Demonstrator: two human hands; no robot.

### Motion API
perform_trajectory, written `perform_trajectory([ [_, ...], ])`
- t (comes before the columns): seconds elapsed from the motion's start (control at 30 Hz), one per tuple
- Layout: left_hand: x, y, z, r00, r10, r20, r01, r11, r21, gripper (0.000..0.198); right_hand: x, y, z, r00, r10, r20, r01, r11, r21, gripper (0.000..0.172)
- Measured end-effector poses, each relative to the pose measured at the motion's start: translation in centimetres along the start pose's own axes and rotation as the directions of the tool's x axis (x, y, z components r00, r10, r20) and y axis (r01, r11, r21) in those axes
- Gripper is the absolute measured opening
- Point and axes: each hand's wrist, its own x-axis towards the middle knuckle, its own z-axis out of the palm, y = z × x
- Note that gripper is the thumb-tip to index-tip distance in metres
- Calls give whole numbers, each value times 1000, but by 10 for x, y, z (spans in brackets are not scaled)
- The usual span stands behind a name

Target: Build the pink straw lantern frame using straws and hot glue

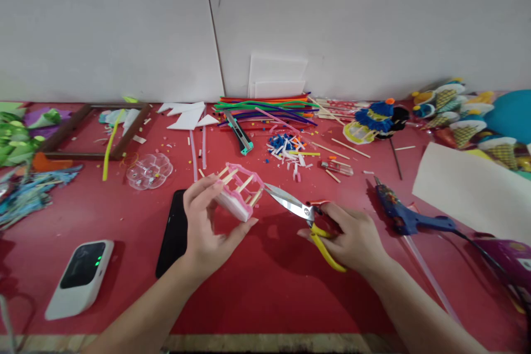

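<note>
My left hand (206, 225) grips a small pink and white foam piece (238, 194) with several thin wooden sticks through it, held just above the red table (265, 293). My right hand (352, 238) is closed on the yellow handles of a pair of scissors (299, 211). The steel blades point left, and their tip sits right beside the sticks on the foam piece's right side. The blades look nearly closed.
A black phone (174, 232) lies under my left wrist, a white device (79, 277) with green lights at front left. A blue glue gun (404, 217) and white paper sheet (473, 191) lie right. Pipe cleaners (265, 108), a utility knife (239, 134), scraps and a clear tray (149, 170) fill the back.
</note>
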Motion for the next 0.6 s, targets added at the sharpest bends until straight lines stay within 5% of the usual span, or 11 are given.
perform_trajectory([
  [0.27, -1, 0, -4, 995, 98, 5, -98, 986, 133, 74, 1, 0, 0, 998, -44, -36, 43, 999, -28, 43],
  [0.43, -1, -2, -4, 954, 275, 116, -295, 932, 213, 84, 1, 1, 1, 997, -64, -44, 62, 997, -43, 43],
  [0.6, -3, -2, -5, 958, 262, 120, -284, 928, 240, 84, 1, 1, 1, 995, -69, -71, 65, 996, -66, 47],
])
